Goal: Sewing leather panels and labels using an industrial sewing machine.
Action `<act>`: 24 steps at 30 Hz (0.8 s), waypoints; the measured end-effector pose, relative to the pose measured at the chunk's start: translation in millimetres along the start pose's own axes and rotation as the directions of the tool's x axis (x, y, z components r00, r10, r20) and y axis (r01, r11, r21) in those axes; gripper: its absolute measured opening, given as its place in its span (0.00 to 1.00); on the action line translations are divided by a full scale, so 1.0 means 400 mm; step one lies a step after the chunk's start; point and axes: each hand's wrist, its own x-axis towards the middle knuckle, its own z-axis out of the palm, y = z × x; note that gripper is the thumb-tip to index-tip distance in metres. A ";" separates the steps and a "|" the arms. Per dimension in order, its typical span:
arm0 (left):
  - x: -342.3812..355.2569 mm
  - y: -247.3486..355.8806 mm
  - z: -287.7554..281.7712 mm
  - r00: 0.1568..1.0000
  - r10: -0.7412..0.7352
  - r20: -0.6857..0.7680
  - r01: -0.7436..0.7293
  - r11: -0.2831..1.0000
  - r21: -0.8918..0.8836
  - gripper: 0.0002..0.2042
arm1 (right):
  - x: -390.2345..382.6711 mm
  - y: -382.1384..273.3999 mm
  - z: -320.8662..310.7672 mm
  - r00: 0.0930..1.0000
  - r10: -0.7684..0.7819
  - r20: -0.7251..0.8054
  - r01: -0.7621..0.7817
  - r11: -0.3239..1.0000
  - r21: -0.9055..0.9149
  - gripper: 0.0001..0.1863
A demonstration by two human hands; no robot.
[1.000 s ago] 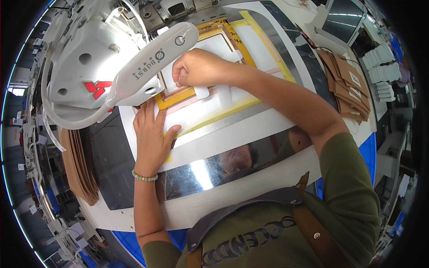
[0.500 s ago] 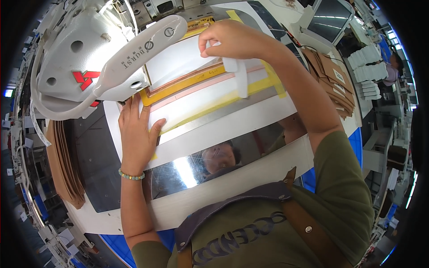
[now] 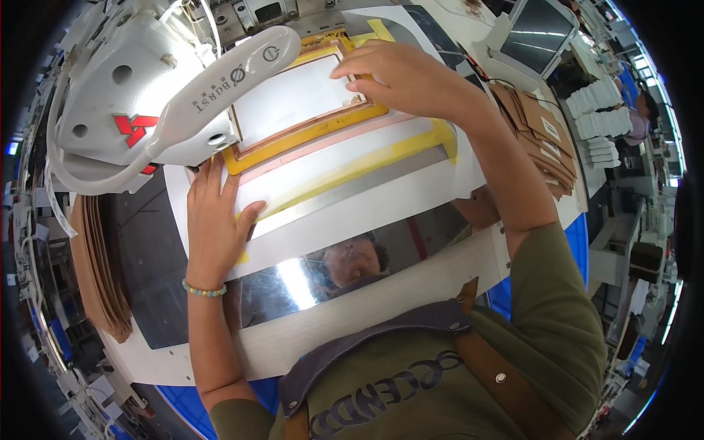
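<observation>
My left hand (image 3: 214,227) lies flat with fingers spread. Its fingertips reach the near left corner of a yellow frame (image 3: 308,133) with a brown inner edge. A white sheet (image 3: 290,99) shows inside that frame. Over the frame's right end is my right hand (image 3: 407,79), its thumb and fingers apart and bent down toward the white sheet, with nothing visible between them. Beneath the frame lies a white template board (image 3: 359,194) with yellow tape (image 3: 345,174) and a pink strip (image 3: 293,160) along it.
A white sewing machine head (image 3: 110,95) and a grey lamp arm (image 3: 220,88) overhang the left side. Brown folded pieces (image 3: 103,271) lie at the left edge, more brown pieces (image 3: 539,139) at the right. A screen (image 3: 539,33) stands at the far right.
The loose white strip that my right hand pinched is no longer seen hanging over the frame's near edge. My right fingers have spread. My left hand stays by the frame's corner.
</observation>
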 end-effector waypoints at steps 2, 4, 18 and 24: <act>0.006 0.001 -0.003 1.000 0.009 -0.002 -0.009 1.000 -0.013 0.37 | 0.021 0.026 0.051 0.984 -0.127 -0.129 0.118 0.990 -0.072 0.20; 0.007 0.000 -0.006 1.000 0.005 0.024 -0.005 1.000 -0.028 0.37 | 0.039 0.031 0.078 0.983 -0.181 -0.005 0.180 0.981 -0.074 0.24; 0.006 -0.004 -0.012 0.999 -0.008 0.043 0.007 1.000 0.012 0.38 | -0.059 0.075 0.050 0.990 -0.124 -0.060 0.133 0.979 0.158 0.28; 0.006 -0.006 -0.005 1.000 0.007 0.011 -0.007 1.000 0.017 0.38 | -0.061 0.067 0.030 0.986 -0.158 -0.049 0.163 0.977 0.134 0.29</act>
